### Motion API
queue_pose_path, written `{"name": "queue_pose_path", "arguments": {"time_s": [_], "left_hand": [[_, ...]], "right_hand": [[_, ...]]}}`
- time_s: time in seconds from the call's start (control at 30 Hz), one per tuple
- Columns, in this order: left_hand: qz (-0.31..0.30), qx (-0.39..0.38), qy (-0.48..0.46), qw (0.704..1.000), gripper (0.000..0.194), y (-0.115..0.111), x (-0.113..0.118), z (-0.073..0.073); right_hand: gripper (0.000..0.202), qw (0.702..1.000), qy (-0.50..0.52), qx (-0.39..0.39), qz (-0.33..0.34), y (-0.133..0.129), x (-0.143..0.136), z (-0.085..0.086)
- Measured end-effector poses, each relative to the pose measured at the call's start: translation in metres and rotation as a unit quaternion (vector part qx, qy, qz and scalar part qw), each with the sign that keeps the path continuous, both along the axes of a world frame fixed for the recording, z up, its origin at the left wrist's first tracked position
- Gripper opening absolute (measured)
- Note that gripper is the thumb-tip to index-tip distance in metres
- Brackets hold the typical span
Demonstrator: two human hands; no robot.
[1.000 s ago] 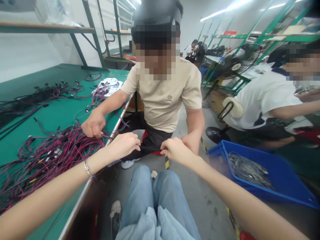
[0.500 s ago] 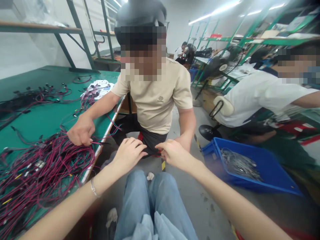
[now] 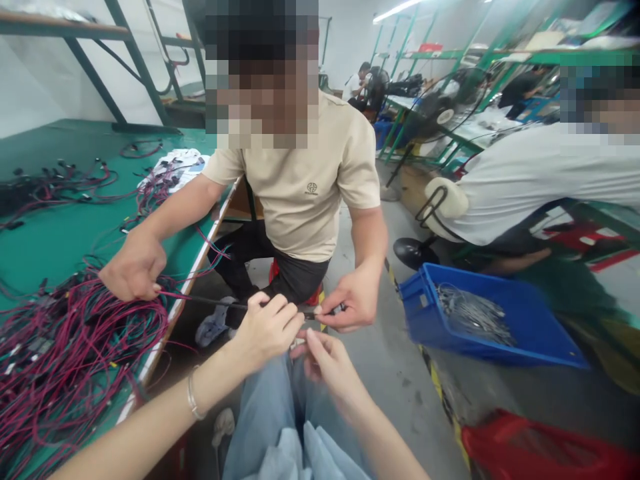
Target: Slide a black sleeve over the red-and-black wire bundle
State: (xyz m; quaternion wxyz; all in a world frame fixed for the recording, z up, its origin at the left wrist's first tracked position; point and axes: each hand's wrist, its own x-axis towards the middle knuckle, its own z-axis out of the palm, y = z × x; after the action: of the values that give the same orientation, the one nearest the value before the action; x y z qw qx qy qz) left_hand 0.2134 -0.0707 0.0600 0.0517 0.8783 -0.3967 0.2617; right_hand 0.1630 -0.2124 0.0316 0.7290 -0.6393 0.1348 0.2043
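A black sleeved cable [image 3: 210, 302] stretches above my knees, with pink wires at its left end. My left hand [image 3: 270, 330] is closed round its middle. Another person's hand [image 3: 135, 267] pinches the pink-wire end, and that person's other hand [image 3: 353, 300] holds the dark right end. My right hand [image 3: 325, 363] is just below that right end, fingers bent and partly blurred; whether something small is between its fingertips is unclear. To the left, a tangled heap of pink and black wires [image 3: 90, 340] lies on the green table [image 3: 185, 137].
Facing me sits a person in a beige shirt [image 3: 300, 193]. A blue bin [image 3: 540, 320] with grey cables stands on the floor at right, a red container [image 3: 540, 447] nearer. Another person in white [image 3: 525, 173] leans at far right.
The view has shifted. The person's right-side hand has come forward onto the cable, now stretched and plainly visible. My right hand has moved down and left, below the cable.
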Motion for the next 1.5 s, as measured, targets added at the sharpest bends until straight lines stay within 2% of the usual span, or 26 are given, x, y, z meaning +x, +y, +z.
{"name": "queue_pose_path", "arguments": {"time_s": [0.1, 0.2, 0.3, 0.4, 0.47, 0.5, 0.53, 0.57, 0.6, 0.63, 0.7, 0.73, 0.8, 0.9, 1.2, 1.27, 1.33, 1.43, 1.47, 1.5], "left_hand": [[-0.02, -0.023, -0.061, 0.998, 0.014, 0.004, -0.011, -0.001], [-0.015, -0.03, -0.077, 0.996, 0.016, 0.006, -0.016, 0.002], [-0.002, -0.027, -0.067, 0.997, 0.018, 0.006, -0.017, 0.005], [0.024, -0.045, -0.045, 0.998, 0.021, 0.006, -0.022, 0.0], [0.069, -0.104, -0.008, 0.992, 0.024, 0.009, -0.029, -0.008], [0.099, -0.16, 0.021, 0.982, 0.023, 0.012, -0.032, -0.013], [0.138, -0.231, 0.061, 0.961, 0.018, 0.015, -0.036, -0.018], [0.185, -0.31, 0.111, 0.926, 0.01, 0.017, -0.039, -0.022], [0.234, -0.387, 0.172, 0.875, 0.013, 0.02, -0.041, -0.026], [0.275, -0.451, 0.237, 0.815, 0.026, 0.022, -0.041, -0.028], [0.326, -0.526, 0.35, 0.703, 0.044, 0.022, -0.036, -0.029], [0.332, -0.545, 0.391, 0.663, 0.048, 0.021, -0.032, -0.029], [0.328, -0.566, 0.438, 0.616, 0.049, 0.017, -0.022, -0.027], [0.329, -0.586, 0.466, 0.575, 0.044, 0.011, -0.012, -0.026], [0.305, -0.664, 0.428, 0.532, 0.036, 0.0, -0.028, -0.038], [0.308, -0.667, 0.42, 0.533, 0.035, 0.002, -0.028, -0.04], [0.306, -0.663, 0.409, 0.547, 0.035, 0.005, -0.026, -0.04], [0.303, -0.653, 0.396, 0.569, 0.034, 0.009, -0.02, -0.038], [0.304, -0.649, 0.395, 0.574, 0.034, 0.009, -0.018, -0.037], [0.304, -0.644, 0.397, 0.579, 0.034, 0.009, -0.016, -0.037]], "right_hand": [[0.043, 0.977, 0.089, 0.14, -0.136, 0.014, 0.007, 0.001], [0.036, 0.942, 0.129, 0.221, -0.216, 0.021, 0.009, 0.009], [0.031, 0.932, 0.097, 0.239, -0.254, 0.024, 0.01, 0.011], [0.03, 0.932, 0.077, 0.226, -0.273, 0.025, 0.011, 0.004], [0.03, 0.936, 0.069, 0.217, -0.269, 0.024, 0.012, -0.002], [0.03, 0.938, 0.063, 0.211, -0.268, 0.024, 0.013, -0.004], [0.03, 0.94, 0.057, 0.204, -0.267, 0.023, 0.013, -0.007], [0.031, 0.942, 0.053, 0.195, -0.269, 0.022, 0.013, -0.008], [0.031, 0.944, 0.051, 0.187, -0.269, 0.021, 0.012, -0.01], [0.031, 0.945, 0.05, 0.181, -0.268, 0.02, 0.012, -0.011], [0.031, 0.946, 0.052, 0.175, -0.268, 0.019, 0.012, -0.012], [0.031, 0.945, 0.052, 0.175, -0.27, 0.019, 0.012, -0.013], [0.032, 0.942, 0.055, 0.179, -0.277, 0.018, 0.012, -0.015], [0.031, 0.938, 0.06, 0.191, -0.284, 0.017, 0.013, -0.018], [0.033, 0.945, 0.06, 0.188, -0.261, 0.011, 0.016, -0.014], [0.032, 0.951, 0.055, 0.179, -0.245, 0.011, 0.017, -0.015], [0.03, 0.962, 0.036, 0.154, -0.221, 0.011, 0.016, -0.019], [0.028, 0.986, -0.029, 0.048, -0.159, 0.007, 0.012, -0.024], [0.026, 0.988, -0.08, -0.018, -0.131, 0.005, 0.01, -0.025], [0.023, 0.978, -0.153, -0.1, -0.104, 0.001, 0.008, -0.023]]}}
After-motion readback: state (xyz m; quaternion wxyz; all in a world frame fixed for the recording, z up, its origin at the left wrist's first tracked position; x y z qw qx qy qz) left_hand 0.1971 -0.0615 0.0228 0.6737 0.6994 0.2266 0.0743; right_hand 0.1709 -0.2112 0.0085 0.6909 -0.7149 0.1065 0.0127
